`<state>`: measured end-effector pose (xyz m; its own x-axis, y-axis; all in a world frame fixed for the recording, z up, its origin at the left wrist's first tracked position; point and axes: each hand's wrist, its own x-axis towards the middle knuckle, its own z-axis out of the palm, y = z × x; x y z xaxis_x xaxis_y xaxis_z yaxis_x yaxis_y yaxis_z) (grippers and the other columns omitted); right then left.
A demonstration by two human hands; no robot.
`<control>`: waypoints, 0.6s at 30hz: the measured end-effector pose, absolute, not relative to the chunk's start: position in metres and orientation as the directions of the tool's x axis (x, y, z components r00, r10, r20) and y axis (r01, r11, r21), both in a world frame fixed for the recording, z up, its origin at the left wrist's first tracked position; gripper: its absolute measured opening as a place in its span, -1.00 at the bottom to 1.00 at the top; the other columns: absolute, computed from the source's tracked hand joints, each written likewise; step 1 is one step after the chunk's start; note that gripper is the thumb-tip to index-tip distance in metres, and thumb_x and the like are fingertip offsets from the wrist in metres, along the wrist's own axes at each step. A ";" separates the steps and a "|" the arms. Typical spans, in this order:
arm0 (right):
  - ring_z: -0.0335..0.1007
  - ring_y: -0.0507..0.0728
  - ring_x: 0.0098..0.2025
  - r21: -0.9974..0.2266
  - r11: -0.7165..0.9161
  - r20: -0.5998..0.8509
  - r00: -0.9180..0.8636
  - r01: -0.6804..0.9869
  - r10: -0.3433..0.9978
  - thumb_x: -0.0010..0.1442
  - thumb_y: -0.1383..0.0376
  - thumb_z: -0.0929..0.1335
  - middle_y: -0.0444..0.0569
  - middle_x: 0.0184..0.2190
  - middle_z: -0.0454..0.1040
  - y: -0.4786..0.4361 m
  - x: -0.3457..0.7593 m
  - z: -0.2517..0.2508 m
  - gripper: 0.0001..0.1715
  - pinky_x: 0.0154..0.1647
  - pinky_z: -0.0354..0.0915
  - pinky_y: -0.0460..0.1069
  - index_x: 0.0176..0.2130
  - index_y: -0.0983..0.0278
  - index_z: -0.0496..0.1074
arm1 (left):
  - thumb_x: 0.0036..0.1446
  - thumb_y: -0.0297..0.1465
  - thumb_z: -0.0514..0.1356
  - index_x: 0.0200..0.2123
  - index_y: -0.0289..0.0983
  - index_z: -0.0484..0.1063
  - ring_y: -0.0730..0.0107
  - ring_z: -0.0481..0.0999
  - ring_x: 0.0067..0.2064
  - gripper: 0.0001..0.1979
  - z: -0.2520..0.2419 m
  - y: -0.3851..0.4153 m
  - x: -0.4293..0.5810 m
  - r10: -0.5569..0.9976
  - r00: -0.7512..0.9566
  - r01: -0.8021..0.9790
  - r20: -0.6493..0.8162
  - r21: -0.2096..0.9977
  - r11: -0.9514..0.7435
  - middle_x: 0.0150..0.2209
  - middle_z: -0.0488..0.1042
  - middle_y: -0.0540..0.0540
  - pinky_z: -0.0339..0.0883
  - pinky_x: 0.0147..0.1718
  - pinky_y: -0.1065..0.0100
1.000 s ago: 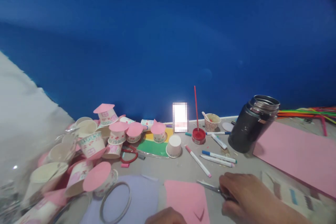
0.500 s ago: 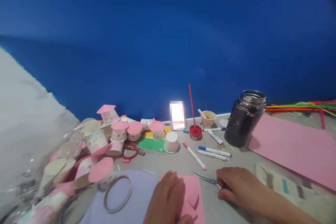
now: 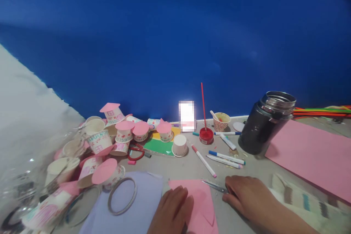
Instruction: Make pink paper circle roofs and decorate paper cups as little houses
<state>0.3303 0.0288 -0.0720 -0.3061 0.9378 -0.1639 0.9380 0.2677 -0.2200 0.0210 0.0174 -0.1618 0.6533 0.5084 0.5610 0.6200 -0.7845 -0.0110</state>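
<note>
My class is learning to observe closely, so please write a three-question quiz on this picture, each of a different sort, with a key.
1. Multiple choice: which thing is in the right hand?
A) a marker
B) the scissors
C) the grey ring

2. True or false: the mouth of the dark flask is uncovered.

3. Fill in the missing colour: the left hand lies partly over a small ____ sheet.

Key:
1. B; the fingers are around the handle end, and the blades show beyond them.
2. True; the metal rim shows with no lid on it.
3. Pink.
</note>
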 end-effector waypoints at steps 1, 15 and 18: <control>0.59 0.27 -0.25 -0.212 0.272 -0.159 -0.307 0.939 0.938 0.32 0.27 0.34 -0.02 -0.31 0.64 0.029 0.330 -0.072 -0.83 -0.36 -0.03 0.02 -0.33 0.23 0.47 | 0.32 0.07 0.08 0.34 -0.20 0.27 0.06 0.49 0.19 -0.31 -0.165 0.018 0.021 0.514 0.658 0.623 0.550 -0.015 -0.782 0.13 0.54 -0.28 0.34 0.17 0.15; 0.60 0.28 -0.25 -0.176 0.268 -0.103 -0.289 0.947 0.952 0.36 0.22 0.34 -0.01 -0.32 0.65 0.027 0.325 -0.072 -0.77 -0.38 -0.02 0.02 -0.33 0.24 0.47 | 0.16 -0.33 0.21 0.17 -0.23 0.39 0.02 0.51 0.10 -0.52 -0.153 0.014 0.036 0.565 0.654 0.615 0.503 0.082 -0.784 0.04 0.54 -0.27 0.38 0.06 0.07; 0.59 0.26 -0.28 -0.168 0.266 -0.087 -0.283 0.949 0.955 0.36 0.20 0.34 -0.02 -0.34 0.65 0.028 0.325 -0.073 -0.75 -0.39 -0.02 0.02 -0.35 0.23 0.47 | 0.13 -0.40 0.23 0.10 -0.23 0.43 0.00 0.50 0.09 -0.57 -0.150 0.012 0.038 0.586 0.627 0.607 0.513 0.149 -0.780 0.02 0.53 -0.28 0.42 0.04 0.05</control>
<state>0.3251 0.0280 -0.0734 -0.2829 0.9552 -0.0868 0.9493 0.2658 -0.1681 0.0384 0.0121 -0.1497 0.6271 0.5858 0.5134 0.6073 -0.7804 0.1488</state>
